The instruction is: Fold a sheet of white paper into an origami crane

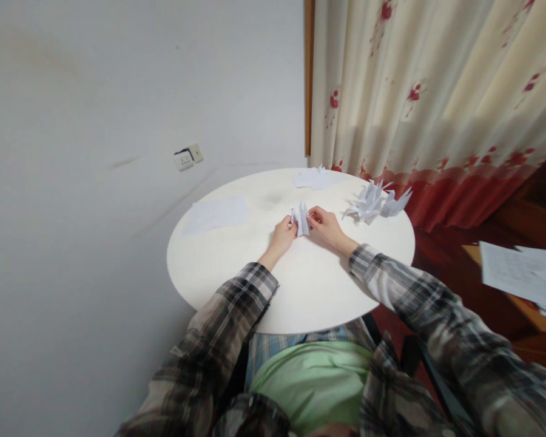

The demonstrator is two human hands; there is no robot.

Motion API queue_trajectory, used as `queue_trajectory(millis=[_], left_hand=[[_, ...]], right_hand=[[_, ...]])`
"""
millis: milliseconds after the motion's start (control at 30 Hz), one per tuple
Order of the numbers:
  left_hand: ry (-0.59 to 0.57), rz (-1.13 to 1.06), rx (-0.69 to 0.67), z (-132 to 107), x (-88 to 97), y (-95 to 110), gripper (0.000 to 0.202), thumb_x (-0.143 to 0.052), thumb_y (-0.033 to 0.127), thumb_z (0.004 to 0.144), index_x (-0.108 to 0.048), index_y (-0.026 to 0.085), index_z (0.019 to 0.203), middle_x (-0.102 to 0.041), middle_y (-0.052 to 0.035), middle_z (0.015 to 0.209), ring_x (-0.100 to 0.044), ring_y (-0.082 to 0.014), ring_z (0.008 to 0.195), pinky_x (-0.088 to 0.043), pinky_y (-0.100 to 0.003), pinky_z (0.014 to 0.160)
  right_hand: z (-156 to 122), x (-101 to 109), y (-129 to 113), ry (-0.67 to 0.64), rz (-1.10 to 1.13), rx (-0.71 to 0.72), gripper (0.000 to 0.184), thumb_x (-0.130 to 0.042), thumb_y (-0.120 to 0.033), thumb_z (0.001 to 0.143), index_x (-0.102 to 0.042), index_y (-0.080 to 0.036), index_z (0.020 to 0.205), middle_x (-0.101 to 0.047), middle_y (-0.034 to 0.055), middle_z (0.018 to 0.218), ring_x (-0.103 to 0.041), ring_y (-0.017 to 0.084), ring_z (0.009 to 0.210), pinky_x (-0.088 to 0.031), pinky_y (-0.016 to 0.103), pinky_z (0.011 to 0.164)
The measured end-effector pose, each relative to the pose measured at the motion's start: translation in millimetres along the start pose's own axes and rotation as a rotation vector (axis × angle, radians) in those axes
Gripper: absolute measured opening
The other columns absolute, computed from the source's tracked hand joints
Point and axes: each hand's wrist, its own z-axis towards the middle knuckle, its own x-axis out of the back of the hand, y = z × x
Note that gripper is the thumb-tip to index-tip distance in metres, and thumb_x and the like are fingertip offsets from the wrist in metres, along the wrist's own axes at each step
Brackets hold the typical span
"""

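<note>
Between my two hands, above the middle of the round white table, is a piece of folded white paper with upright pleat-like flaps. My left hand pinches its left side, thumb and fingers closed on the edge. On the other side my right hand has its fingertips closed on the paper's right edge. The fingertips partly hide the lower folds. To the right of my right hand sits a cluster of folded paper pieces with pointed tips, resembling origami cranes.
A flat white sheet lies at the table's left. More paper lies at the far edge. The wall with a socket borders the left; a flowered curtain hangs behind. Written sheets rest on wooden furniture at right.
</note>
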Motion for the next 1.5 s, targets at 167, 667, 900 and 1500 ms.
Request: queue_trajectory(millis=[167,667,900,1500], left_hand=[[-0.002,-0.001,-0.001,-0.6,0.0,0.2,0.01,-0.048,0.016,0.079,-0.047,0.018,0.069,-0.051,0.0033,0.061,-0.052,-0.0093,0.053,-0.042,-0.021,0.052],[-0.007,0.008,-0.003,-1.6,0.3,1.4,0.008,-0.048,0.017,0.08,-0.049,0.017,0.072,-0.052,0.003,0.062,-0.051,-0.0092,0.054,-0.042,-0.021,0.052],[-0.013,0.052,-0.033,0.6,0.5,-1.8,0.008,-0.048,0.02,0.081,-0.049,0.018,0.073,-0.053,0.0029,0.062,-0.051,-0.0093,0.053,-0.041,-0.022,0.053],[-0.021,0.037,-0.047,-0.9,0.7,-1.9,0.009,-0.048,0.023,0.081,-0.051,0.018,0.073,-0.054,0.0023,0.063,-0.052,-0.0097,0.056,-0.041,-0.022,0.054]], right_hand=[[-0.5,1.2,-2.2,-0.005,-0.001,0.0,0.013,-0.051,-0.03,0.08,-0.057,-0.019,0.083,-0.064,-0.0001,0.065,-0.058,0.013,0.059,-0.043,0.024,0.061],[-0.8,1.6,-4.2,-0.012,-0.018,0.009,0.014,-0.05,-0.03,0.08,-0.057,-0.018,0.083,-0.063,-0.0003,0.063,-0.057,0.012,0.058,-0.041,0.023,0.06],[-1.6,2.5,-7.3,-0.031,-0.026,0.006,0.016,-0.05,-0.032,0.08,-0.057,-0.018,0.084,-0.064,-0.0002,0.064,-0.056,0.011,0.058,-0.041,0.022,0.061],[-1.6,1.9,-3.9,-0.019,0.01,-0.04,0.028,-0.048,-0.044,0.084,-0.052,-0.019,0.072,-0.061,-0.0003,0.06,-0.054,0.011,0.055,-0.037,0.022,0.056]])
